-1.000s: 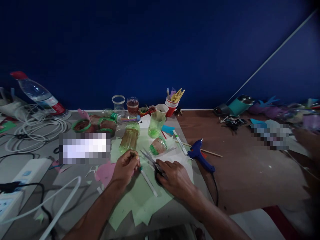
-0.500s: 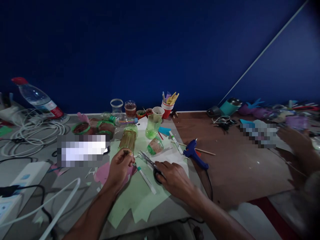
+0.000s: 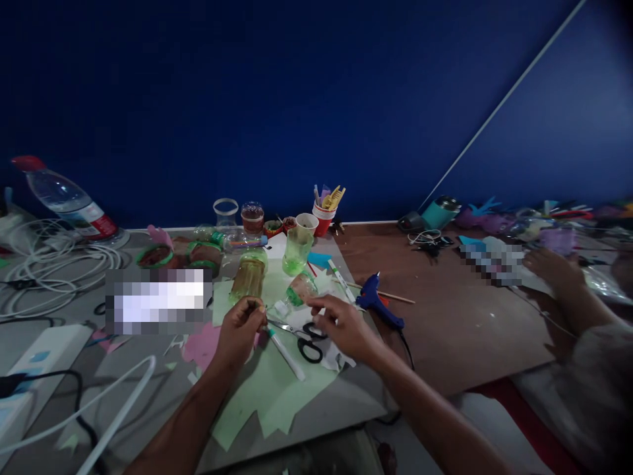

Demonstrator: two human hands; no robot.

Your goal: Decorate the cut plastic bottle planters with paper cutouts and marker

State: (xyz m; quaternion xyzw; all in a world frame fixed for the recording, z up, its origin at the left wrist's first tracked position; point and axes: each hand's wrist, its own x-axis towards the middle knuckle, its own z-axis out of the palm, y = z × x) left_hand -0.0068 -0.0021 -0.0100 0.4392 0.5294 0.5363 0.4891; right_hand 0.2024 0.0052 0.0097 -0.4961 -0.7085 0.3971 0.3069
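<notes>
Pixelated patch (image 3: 158,301) on the grey table (image 3: 74,330) left of the left hand (image 3: 239,332): contents unreadable; a second pixelated patch (image 3: 487,264) on the brown board (image 3: 459,323), likewise. Small item pinched in the left hand's fingertips (image 3: 257,307): too small and dim to identify; the right hand (image 3: 341,323) covers part of the white scraps beside the black-handled scissors (image 3: 301,336), and both forearms are cut off by the lower edge. Another person's hand (image 3: 551,267) and sleeve (image 3: 588,396) at far right: blurred, cut off by the right edge; the craft clutter behind them (image 3: 558,224) is too blurred to tell apart.
</notes>
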